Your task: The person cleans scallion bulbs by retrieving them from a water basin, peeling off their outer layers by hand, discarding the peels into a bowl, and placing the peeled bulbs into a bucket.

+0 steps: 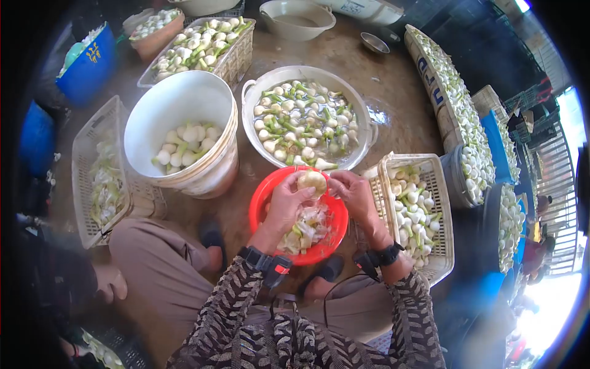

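Observation:
My left hand (287, 200) is closed around a pale yellowish garlic bulb (312, 182), holding it above a red basin (258, 216). Just to the right of the bulb, my right hand (351, 189) has its fingertips pinched together; what is between them, if anything, is too small to make out. White and green peelings (305, 229) lie inside the red basin, below both hands. Beyond it stands a large whitish tub (362, 104), where many white bulbs with green stems (301, 123) sit in water.
A white bucket (138, 138) at left holds peeled bulbs. Right of my hands stands a cream crate (444, 246) of stemmed bulbs. Another crate (86, 184) with peelings is far left. Long sacks of bulbs (448, 86) line the right side. At the left edge, part of another person (110, 281) shows.

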{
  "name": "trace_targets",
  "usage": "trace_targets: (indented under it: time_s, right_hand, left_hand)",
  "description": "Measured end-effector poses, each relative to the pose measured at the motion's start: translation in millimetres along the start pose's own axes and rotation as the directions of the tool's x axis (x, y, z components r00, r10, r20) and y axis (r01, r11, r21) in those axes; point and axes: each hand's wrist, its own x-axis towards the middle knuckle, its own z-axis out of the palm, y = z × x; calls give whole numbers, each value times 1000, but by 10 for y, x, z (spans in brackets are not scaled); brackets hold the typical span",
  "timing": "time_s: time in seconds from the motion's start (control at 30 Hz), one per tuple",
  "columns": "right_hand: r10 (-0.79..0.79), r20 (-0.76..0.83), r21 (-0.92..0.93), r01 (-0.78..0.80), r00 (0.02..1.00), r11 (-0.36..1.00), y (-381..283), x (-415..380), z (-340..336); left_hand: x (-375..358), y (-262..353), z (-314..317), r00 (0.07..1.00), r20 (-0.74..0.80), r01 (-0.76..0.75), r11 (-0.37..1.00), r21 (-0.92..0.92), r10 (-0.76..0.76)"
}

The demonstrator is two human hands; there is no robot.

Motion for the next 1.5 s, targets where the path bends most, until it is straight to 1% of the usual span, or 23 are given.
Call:
trace_targets:
  time_s: [0.2,0.27,0.3,0.37,0.5,0.53,0.57,0.6,0.67,0.7,0.73,0.8,0.83,0.87,0.93,1.0,1.07,1.2,1.3,1.37,1.4,1.47,1.5]
  right_hand:
    - [21,-47,23,-20,999,1000,-281,-426,86]
    - [-258,-54,-306,230,965,924,-291,-510,87]
    - [-303,-47,-369,266,952,891,-320,-551,106]
    - [-257,-79,-439,198,963,877,-314,-638,160]
    - [-240,-182,-461,133,953,878,-219,-679,194]
    - [-243,-228,-418,131,943,899,-190,-673,185]
    - [-81,-244,-278,10,966,960,-49,-629,126]
    - [-72,-308,-373,-51,949,927,-6,-589,60]
    - [-68,-127,-599,-22,990,801,396,-527,-19]
    - [78,35,-612,-40,996,790,345,-519,-8]
    - [72,53,-596,-26,996,802,290,-521,102]
    - [-307,-126,-286,262,943,922,26,-594,224]
    - [-284,8,-223,279,959,934,-221,-628,194]
    - [-272,5,-220,266,962,939,-319,-660,217]
    - [-391,149,-95,407,908,908,-416,-701,256]
    - [-442,91,-127,451,892,884,-356,-702,298]
    - [-466,190,-262,502,864,824,-313,-687,288]
    - [-465,173,-369,495,868,787,-327,-700,311]
    - [-354,49,-314,351,934,882,-204,-680,332]
    - [21,105,-18,-19,994,1000,-57,-613,293]
    - [19,104,-23,-17,994,1000,-15,-585,241]
    - [155,285,376,-259,946,890,60,-533,175]
    - [160,289,359,-262,944,896,-47,-544,158]
  left_hand:
    - [-387,40,176,998,-35,-50,993,108,55]
    - [-458,19,215,993,-61,-80,953,291,102]
    - [-483,3,233,994,-57,-76,952,298,98]
    - [-527,-34,252,979,-40,-166,905,392,198]
    - [-601,3,194,990,-22,-118,903,413,139]
    - [-638,41,162,996,15,-87,957,276,86]
    - [-664,89,133,997,60,-47,990,135,40]
    - [-696,151,62,998,58,-47,988,149,38]
    - [-802,317,-113,952,298,129,977,-167,-75]
    - [-884,371,-48,971,222,140,968,-208,-92]
    - [-900,365,-104,976,199,129,972,-198,-89]
    - [-866,296,-237,954,252,226,943,-246,-163]
    - [-858,251,-253,952,239,246,946,-210,-194]
    - [-858,197,-269,949,237,258,943,-209,-207]
    - [-827,116,-236,938,269,257,958,-123,-218]
    - [-808,71,-248,932,262,278,957,-82,-249]
    - [-781,39,-297,926,237,313,948,-54,-292]
    - [-775,78,-259,918,257,310,951,16,-303]
    - [-790,121,-187,952,245,142,974,174,-183]
    - [-824,296,-57,939,261,92,895,437,-224]
    - [-806,282,-40,939,265,88,896,434,-220]
    - [-782,227,-8,947,312,14,979,201,-77]
    - [-760,191,-1,949,307,6,980,197,-68]
